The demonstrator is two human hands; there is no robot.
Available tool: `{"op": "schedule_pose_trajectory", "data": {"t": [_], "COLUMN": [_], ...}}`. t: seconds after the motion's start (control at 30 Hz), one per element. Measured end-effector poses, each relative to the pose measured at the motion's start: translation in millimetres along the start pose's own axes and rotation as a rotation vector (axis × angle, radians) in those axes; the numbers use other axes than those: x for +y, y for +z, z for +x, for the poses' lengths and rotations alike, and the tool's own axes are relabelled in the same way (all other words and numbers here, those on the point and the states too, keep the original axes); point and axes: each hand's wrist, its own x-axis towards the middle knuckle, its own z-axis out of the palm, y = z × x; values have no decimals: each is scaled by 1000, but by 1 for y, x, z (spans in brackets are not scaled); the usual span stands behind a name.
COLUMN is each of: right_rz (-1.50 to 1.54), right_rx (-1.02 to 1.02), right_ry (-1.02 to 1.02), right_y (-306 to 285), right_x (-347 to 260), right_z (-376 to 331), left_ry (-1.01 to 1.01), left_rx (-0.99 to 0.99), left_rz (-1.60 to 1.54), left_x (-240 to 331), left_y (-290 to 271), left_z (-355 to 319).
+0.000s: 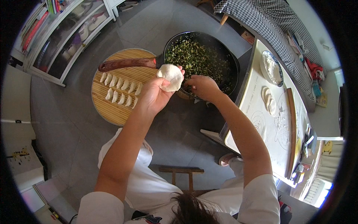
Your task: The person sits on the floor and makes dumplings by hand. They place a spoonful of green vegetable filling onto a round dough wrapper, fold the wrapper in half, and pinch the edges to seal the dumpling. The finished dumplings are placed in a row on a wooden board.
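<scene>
On the palm of my left hand (152,96) rests a round, pale dumpling wrapper (170,77), held under the thumb. My right hand (204,88) is at the near rim of a black frying pan (235,67), its fingers curled together; whatever they hold is hidden. Chopped green and yellow filling (197,56) covers much of the pan. The pan's brown wooden handle (126,64) reaches left over a round bamboo tray (101,98). Folded dumplings (122,84) lie there in two rows, the nearest ones partly covered by my left hand.
To the right, a white floured table (244,123) bears a bowl of flour (271,69), a few stacked wrappers (269,100) and a long rolling pin (291,130). A shelf cabinet (69,44) stands far left, a checked bed (261,18) far right. A wooden stool (181,170) is near my legs.
</scene>
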Motion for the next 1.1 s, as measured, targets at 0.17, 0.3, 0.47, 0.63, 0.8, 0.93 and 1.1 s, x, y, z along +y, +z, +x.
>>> {"op": "schedule_pose_trajectory", "data": {"t": [0.17, 0.3, 0.47, 0.63, 0.8, 0.93, 1.1], "right_rz": [-121, -23, -81, -191, -217, 7, 264], "right_rx": [-16, 191, 299, 326, 552, 537, 502], "right_ry": [-84, -58, 22, 114, 194, 397, 425], "right_y": [4, 0, -13, -21, -25, -22, -1], "right_x": [-8, 4, 26, 51, 78, 75, 70], "right_z": [12, 4, -14, -24, -32, -33, -18], "left_ry": [69, 157, 110, 123, 107, 58, -6], "left_rx": [-106, -89, -145, -196, -89, 12, 80], "left_rz": [-19, 97, 47, 115, 90, 25, 27], "left_x": [2, 2, 2, -1, -5, -8, -7], "left_y": [-8, 11, 10, 7, 10, 6, 5], "left_z": [2, -1, -1, 1, 2, 5, 6]}}
